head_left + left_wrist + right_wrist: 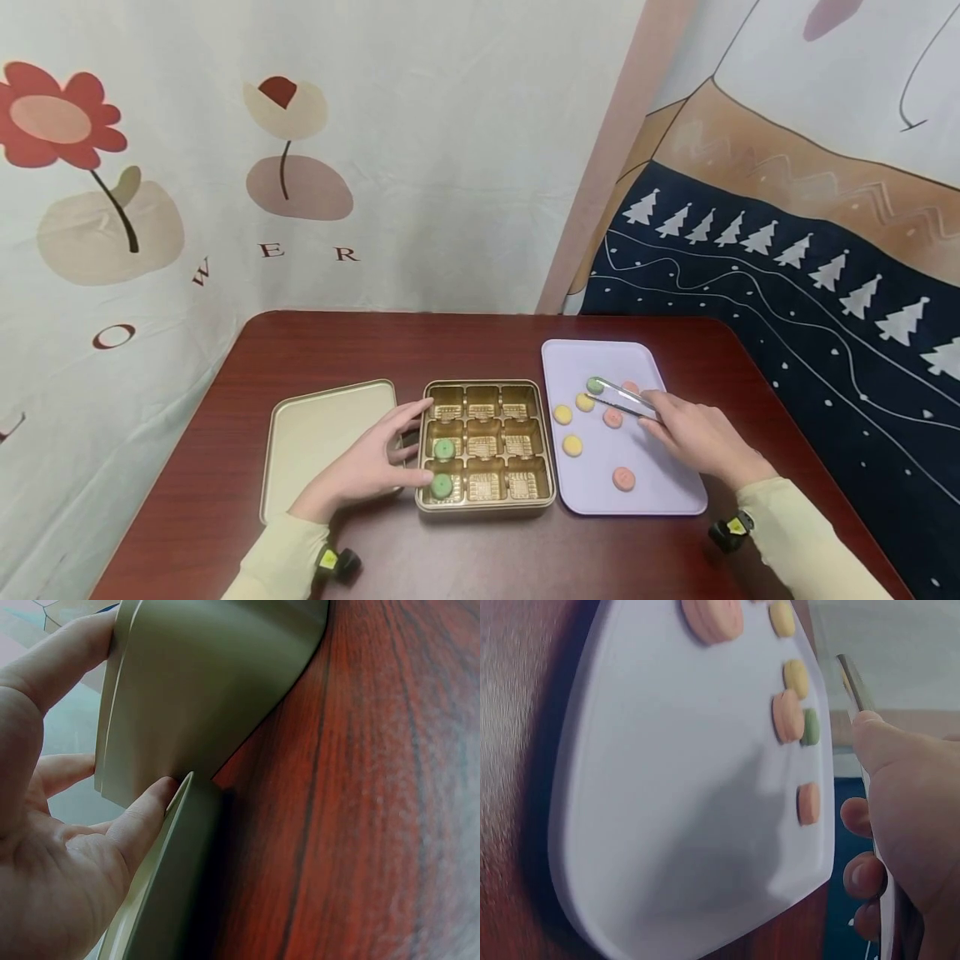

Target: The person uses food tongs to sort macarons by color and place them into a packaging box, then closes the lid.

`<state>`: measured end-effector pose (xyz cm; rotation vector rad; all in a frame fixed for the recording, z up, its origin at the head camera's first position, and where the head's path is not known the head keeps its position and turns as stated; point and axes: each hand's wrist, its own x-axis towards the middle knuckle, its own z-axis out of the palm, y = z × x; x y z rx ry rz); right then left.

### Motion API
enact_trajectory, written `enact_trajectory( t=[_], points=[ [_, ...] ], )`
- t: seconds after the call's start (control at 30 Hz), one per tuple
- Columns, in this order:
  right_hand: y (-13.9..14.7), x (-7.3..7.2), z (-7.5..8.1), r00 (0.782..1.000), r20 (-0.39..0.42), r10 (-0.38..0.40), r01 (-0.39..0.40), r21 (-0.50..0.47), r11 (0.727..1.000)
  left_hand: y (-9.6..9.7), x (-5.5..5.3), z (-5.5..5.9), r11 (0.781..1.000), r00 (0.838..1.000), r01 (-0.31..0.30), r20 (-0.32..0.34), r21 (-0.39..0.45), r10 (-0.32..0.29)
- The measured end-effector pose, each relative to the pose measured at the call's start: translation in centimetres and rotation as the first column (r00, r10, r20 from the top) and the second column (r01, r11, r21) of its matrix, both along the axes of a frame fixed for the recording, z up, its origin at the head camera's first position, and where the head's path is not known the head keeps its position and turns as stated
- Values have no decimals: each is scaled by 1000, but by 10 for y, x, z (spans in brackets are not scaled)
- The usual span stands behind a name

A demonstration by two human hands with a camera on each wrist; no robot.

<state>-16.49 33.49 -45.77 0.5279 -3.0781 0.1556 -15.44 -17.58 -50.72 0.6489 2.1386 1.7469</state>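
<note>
My left hand (375, 457) touches the left side of a gold tin (486, 509), fingers spread along its wall and rim. Two green macarons (444, 448) sit in the tin's left column, in the middle and front compartments. My right hand (697, 433) holds silver tongs (628, 392) over a lilac tray (663, 492). The tongs' tips are apart; in the head view they overlap a green macaron (810, 727), which lies on the tray in the right wrist view. Close by are yellow macarons (585, 402) and pink macarons (612, 417).
The tin's pale gold lid (330, 433) lies left of it, partly under my left hand. One pink macaron (623, 478) lies near the tray's front. All stand on a reddish-brown wooden table (480, 342), with a printed curtain (465, 167) behind.
</note>
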Motion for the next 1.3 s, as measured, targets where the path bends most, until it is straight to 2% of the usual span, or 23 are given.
enact_trajectory(
  t=[0.27, 0.63, 0.93, 1.3],
  points=[
    [7, -10, -8, 998, 49, -35, 34, 27, 999, 0, -1, 1, 1000, 1000, -2, 2, -2, 2],
    [8, -15, -12, 994, 82, -76, 72, 43, 996, 1, -1, 2, 1000, 1000, -4, 10, -12, 4],
    [2, -18, -15, 993, 91, -76, 73, 38, 997, 0, 0, 0, 1000, 1000, -2, -1, -19, 2],
    [-4, -21, -17, 996, 64, -65, 61, 59, 996, 0, 0, 0, 1000, 1000, 6, -2, 2, -6]
  ],
)
